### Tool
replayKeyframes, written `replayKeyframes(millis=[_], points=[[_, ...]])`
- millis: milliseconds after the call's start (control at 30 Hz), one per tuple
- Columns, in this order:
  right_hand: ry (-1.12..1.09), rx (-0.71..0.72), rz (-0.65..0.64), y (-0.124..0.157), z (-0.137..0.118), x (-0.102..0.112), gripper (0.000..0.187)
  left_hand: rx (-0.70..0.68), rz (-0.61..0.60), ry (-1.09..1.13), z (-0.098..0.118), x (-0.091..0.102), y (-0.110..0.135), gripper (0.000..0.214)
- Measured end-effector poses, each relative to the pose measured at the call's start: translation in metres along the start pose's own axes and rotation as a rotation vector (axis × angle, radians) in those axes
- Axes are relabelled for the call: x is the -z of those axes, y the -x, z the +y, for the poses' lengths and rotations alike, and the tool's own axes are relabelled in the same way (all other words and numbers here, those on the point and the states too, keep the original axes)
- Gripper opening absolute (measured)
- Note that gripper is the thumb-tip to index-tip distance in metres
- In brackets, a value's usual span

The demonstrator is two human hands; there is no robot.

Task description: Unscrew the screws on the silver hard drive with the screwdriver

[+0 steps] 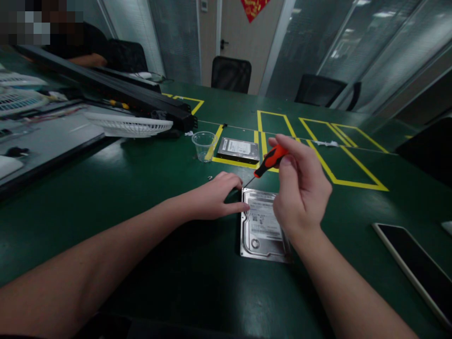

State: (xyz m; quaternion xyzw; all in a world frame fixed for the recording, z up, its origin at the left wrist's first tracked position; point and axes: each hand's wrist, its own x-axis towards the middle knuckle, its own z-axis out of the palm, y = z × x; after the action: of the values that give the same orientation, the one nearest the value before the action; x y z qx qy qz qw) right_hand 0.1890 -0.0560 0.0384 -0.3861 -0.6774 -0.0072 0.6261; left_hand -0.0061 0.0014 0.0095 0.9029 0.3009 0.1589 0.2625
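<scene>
A silver hard drive (pixel 261 228) lies flat on the green table in front of me. My left hand (pixel 215 195) rests against its left edge near the top corner, fingers curled and pressed on the table and drive. My right hand (pixel 300 188) is closed around a screwdriver (pixel 270 161) with a red and black handle. Its thin tip points down-left at the drive's top left corner. A second hard drive (pixel 239 149) lies farther back inside a yellow taped box.
A clear plastic cup (pixel 204 145) stands left of the far drive. A white fan grille (pixel 129 126) and a long black bar (pixel 116 92) lie at the left. A tablet (pixel 413 263) lies at the right. Another person sits at the far left. Black chairs (pixel 231 73) stand behind the table.
</scene>
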Motion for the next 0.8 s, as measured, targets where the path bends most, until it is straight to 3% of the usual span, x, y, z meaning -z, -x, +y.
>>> replayKeyframes(millis=[467,800], points=[[0.086,0.019,0.062,-0.0008,0.0047,-0.0036,0.03,0.017,-0.009,0.002,0.0021,0.0014,-0.0002,0.044],[0.095,0.018,0.013,-0.0027,0.0007,0.0021,0.03,0.005,0.007,-0.003,0.0014,0.0004,0.0002,0.041]])
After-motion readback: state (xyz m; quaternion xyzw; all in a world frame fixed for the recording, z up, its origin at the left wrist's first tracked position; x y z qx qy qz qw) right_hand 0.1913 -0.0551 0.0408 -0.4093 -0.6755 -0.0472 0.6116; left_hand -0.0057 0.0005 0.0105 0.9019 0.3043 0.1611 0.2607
